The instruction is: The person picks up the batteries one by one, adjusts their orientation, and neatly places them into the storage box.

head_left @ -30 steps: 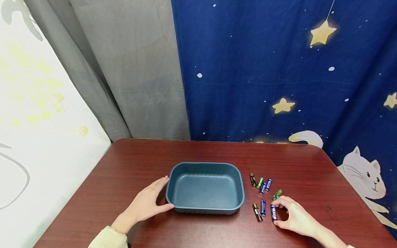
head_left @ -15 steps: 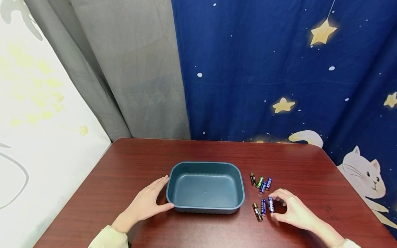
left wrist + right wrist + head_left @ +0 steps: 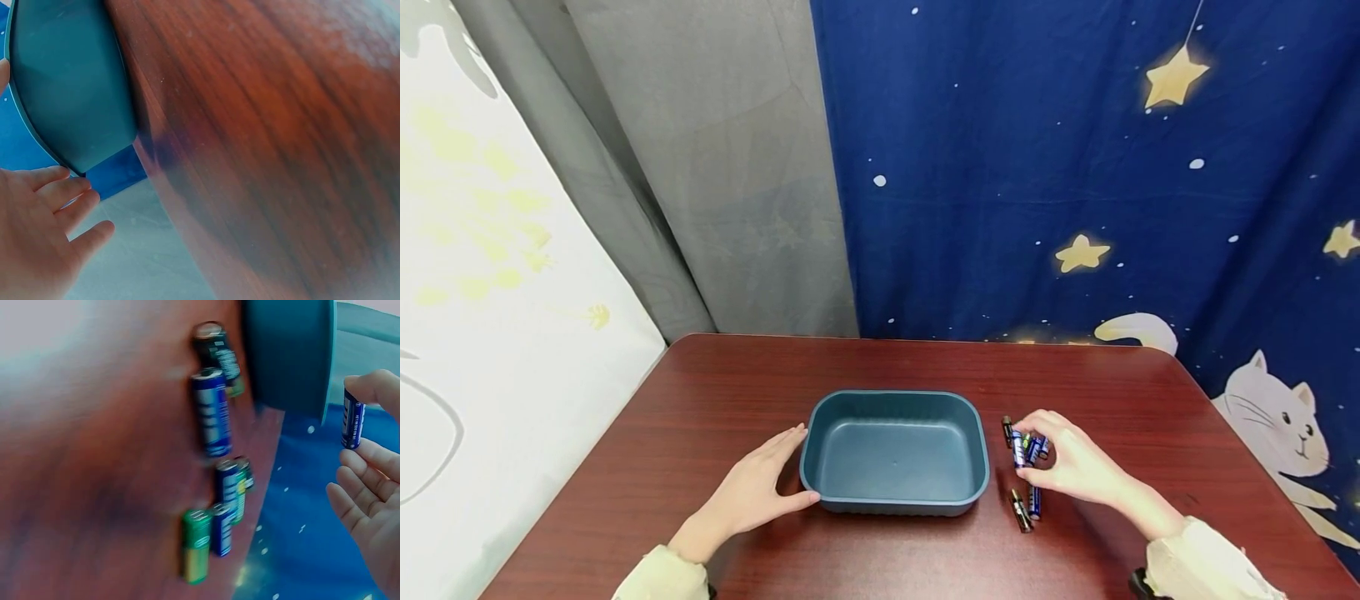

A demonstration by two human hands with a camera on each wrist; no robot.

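A blue battery is pinched end to end between the thumb and a finger of my right hand. In the right wrist view this battery shows raised off the table, near the wall of the teal basin. My left hand rests with straight, spread fingers against the left side of the basin. The left wrist view shows those fingertips right at its rim. More blue, green and black batteries lie on the table right of the basin, some hidden behind my right hand in the head view.
The dark red wooden table carries everything. Near its front right lie a black battery and a blue battery side by side. A green battery lies apart in the right wrist view. Grey and blue curtains hang behind the table.
My right hand has lifted the blue battery and carried it left and away from me, towards the basin's right side. The left hand and the basin have stayed in place.
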